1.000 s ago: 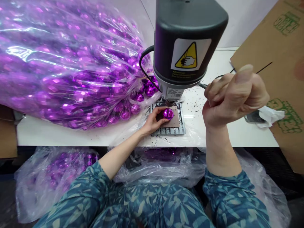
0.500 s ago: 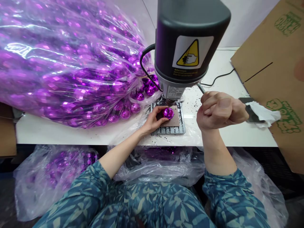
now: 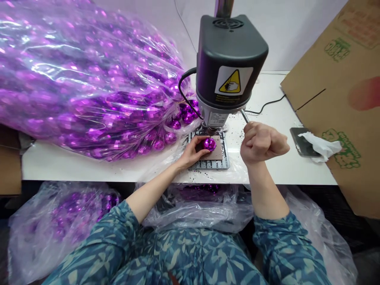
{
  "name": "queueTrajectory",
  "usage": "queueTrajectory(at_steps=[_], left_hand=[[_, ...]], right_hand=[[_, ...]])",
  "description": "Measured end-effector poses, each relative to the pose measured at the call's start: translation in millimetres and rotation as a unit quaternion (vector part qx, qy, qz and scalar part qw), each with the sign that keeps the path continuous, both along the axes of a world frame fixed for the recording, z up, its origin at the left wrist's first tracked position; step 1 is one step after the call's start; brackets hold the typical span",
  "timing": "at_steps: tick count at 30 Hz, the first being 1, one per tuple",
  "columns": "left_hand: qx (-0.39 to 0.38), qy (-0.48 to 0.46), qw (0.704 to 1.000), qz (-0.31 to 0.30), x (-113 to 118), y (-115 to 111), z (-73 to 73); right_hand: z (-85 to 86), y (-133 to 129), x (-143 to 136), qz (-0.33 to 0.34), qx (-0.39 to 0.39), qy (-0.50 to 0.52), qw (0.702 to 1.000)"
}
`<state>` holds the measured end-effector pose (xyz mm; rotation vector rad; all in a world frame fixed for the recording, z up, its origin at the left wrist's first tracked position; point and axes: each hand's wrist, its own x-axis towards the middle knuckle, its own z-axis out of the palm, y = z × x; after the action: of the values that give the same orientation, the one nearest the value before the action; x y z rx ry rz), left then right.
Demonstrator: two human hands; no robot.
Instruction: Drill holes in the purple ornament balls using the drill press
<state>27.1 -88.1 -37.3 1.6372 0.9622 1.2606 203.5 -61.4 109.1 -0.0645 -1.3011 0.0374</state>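
A shiny purple bauble (image 3: pixel 209 145) rests on a brown board (image 3: pixel 216 153) under the bench drill press (image 3: pixel 233 51). My left hand (image 3: pixel 192 152) grips the bauble from its left side, thumb in front and fingers behind. Over on the right, my right hand (image 3: pixel 261 142) is wrapped in a fist around the end of the drill's metal lever (image 3: pixel 244 115). The drill's chuck (image 3: pixel 211 131) sits just above the bauble. Whether the bit is inside the bauble I cannot tell. Beneath the board lies the slotted metal base (image 3: pixel 208 166).
A big clear bag (image 3: pixel 89 91) full of purple baubles covers the left of the white table (image 3: pixel 89 168). Loose baubles (image 3: pixel 187 116) lie at its mouth. Dark shavings surround the base. A phone (image 3: pixel 303 141) with a tissue (image 3: pixel 322 145) and a cardboard box (image 3: pixel 341 79) stand at right.
The head view has shifted, showing more of the drill's top. My right fist and the lever appear slightly lower beside the drill. My left hand keeps its hold on the bauble.
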Motion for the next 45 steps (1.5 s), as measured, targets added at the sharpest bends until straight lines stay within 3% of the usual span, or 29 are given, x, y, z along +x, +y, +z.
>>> queueTrajectory(at_steps=[2, 5, 7, 9, 11, 13, 15, 17, 18, 20, 23, 25, 28, 30, 34, 39, 42, 45], left_hand=[[0.002, 0.001, 1.0, 0.003, 0.6, 0.7, -0.2], [0.006, 0.005, 1.0, 0.016, 1.6, -1.3, 0.1], [0.015, 0.009, 0.999, 0.046, 1.9, -8.5, 1.8], [0.036, 0.024, 0.995, 0.088, 1.3, -23.2, 5.9], [0.063, 0.056, 0.992, 0.09, -0.4, -45.2, 13.6], [0.094, 0.121, 0.988, 0.013, -3.9, -69.9, 24.4], [0.124, 0.207, 0.964, -0.107, -9.6, -88.4, 36.3], [0.138, 0.253, 0.942, -0.173, -18.2, -90.4, 46.3], [0.137, 0.25, 0.944, -0.168, -23.5, -82.9, 49.9], [0.129, 0.214, 0.965, -0.085, -35.6, -50.4, 53.0], [0.117, 0.221, 0.962, 0.111, -50.8, 26.7, 47.4], [0.068, 0.238, 0.952, 0.183, -55.2, 78.3, 39.2], [0.002, 0.225, 0.955, 0.195, -54.7, 127.9, 27.9], [0.003, 0.209, 0.959, 0.192, -53.8, 136.7, 24.8], [-0.002, 0.075, 0.984, 0.161, -58.0, 106.1, 29.7], [-0.144, -0.126, 0.979, 0.068, -61.2, 37.1, 41.4], [-0.19, -0.153, 0.969, 0.036, -56.5, 10.5, 41.8], [-0.181, -0.119, 0.976, 0.011, -49.0, -1.3, 34.1]], right_hand=[[21.0, 0.6, -3.4, -0.003, -0.051, 0.027, 0.998], [59.6, 6.7, -8.6, 0.006, -0.226, 0.047, 0.973], [79.1, 11.9, -10.5, 0.036, -0.286, 0.039, 0.957], [89.1, 15.1, -10.8, 0.063, -0.312, 0.034, 0.948], [91.5, 15.5, -10.4, 0.084, -0.315, 0.036, 0.945], [90.1, 14.2, -9.9, 0.096, -0.306, 0.036, 0.946], [88.3, 13.2, -10.0, 0.095, -0.294, 0.041, 0.95], [87.0, 13.5, -10.4, 0.086, -0.283, 0.047, 0.954], [86.6, 14.1, -10.8, 0.08, -0.277, 0.052, 0.956], [85.9, 15.5, -11.4, 0.067, -0.263, 0.056, 0.961], [85.2, 16.7, -12.1, 0.051, -0.254, 0.06, 0.964], [84.9, 16.6, -12.5, 0.05, -0.258, 0.063, 0.963], [84.4, 16.6, -12.6, 0.051, -0.259, 0.063, 0.962], [83.7, 17.2, -12.3, 0.042, -0.256, 0.059, 0.964], [82.5, 17.7, -12.0, 0.035, -0.255, 0.056, 0.965], [83.2, 16.3, -14.1, 0.034, -0.246, 0.061, 0.967], [83.8, 16.3, -15.0, 0.041, -0.241, 0.066, 0.967], [83.9, 16.4, -14.8, 0.032, -0.244, 0.056, 0.968]])
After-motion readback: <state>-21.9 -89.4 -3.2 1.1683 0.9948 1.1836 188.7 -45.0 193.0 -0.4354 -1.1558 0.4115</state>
